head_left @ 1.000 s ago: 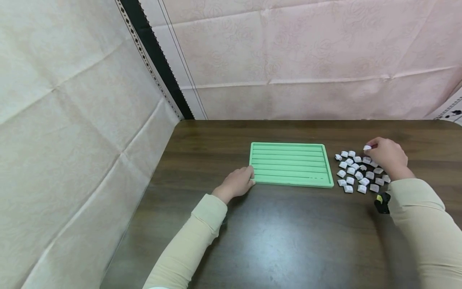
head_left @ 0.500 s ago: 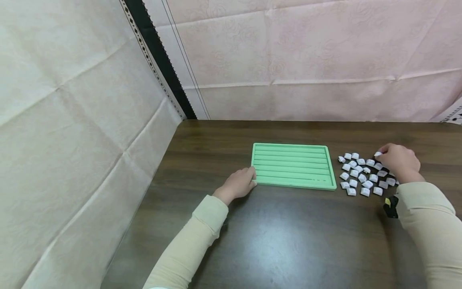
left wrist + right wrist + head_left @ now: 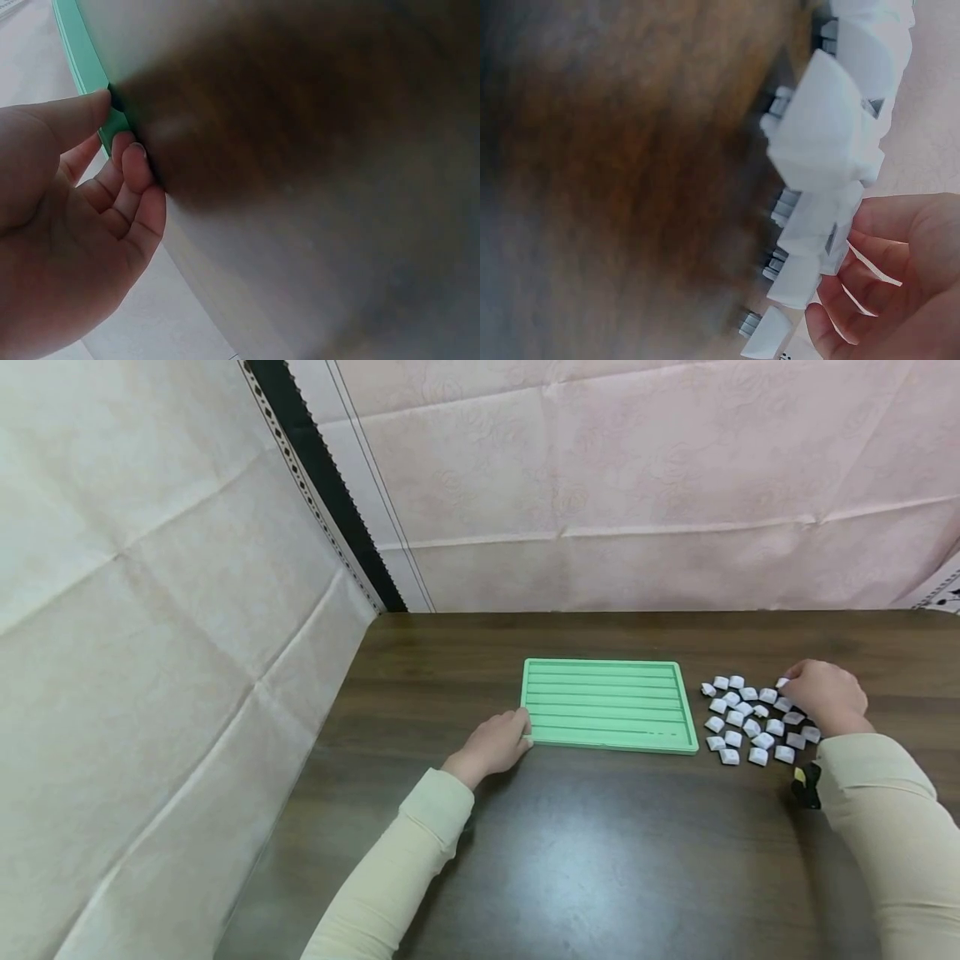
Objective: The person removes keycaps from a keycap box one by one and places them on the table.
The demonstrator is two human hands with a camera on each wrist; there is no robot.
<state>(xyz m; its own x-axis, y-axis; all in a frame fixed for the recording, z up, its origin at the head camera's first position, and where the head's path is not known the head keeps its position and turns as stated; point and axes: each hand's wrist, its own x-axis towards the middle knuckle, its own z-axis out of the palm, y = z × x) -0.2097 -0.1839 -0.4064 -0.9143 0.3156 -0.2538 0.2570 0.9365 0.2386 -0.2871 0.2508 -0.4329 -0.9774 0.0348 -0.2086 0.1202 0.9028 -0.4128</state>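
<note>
A light-green ridged tray (image 3: 607, 706) lies flat on the table, left of a group of small white blocks (image 3: 752, 727). My left hand (image 3: 491, 746) grips its near-left corner; in the left wrist view, the thumb and curled fingers pinch the green edge (image 3: 79, 45). At the far right of the group, my right hand (image 3: 828, 695) pinches one small white block (image 3: 782, 682) between thumb and finger. Close up in the right wrist view, the white blocks (image 3: 821, 124) have tapered sides and grey ridged stubs beneath. The right palm and wrist hide a few of them.
The dark wooden table (image 3: 585, 843) extends in front of the tray and between both arms. Pale patterned cloth (image 3: 675, 485) hangs behind its far edge, and more cloth (image 3: 150, 652) hangs at the left. A black strap (image 3: 807, 787) shows at the right wrist.
The right hand has moved a little right and toward me with the white block, then stayed nearly still. My left hand keeps its hold on the tray. The head view has shifted slightly.
</note>
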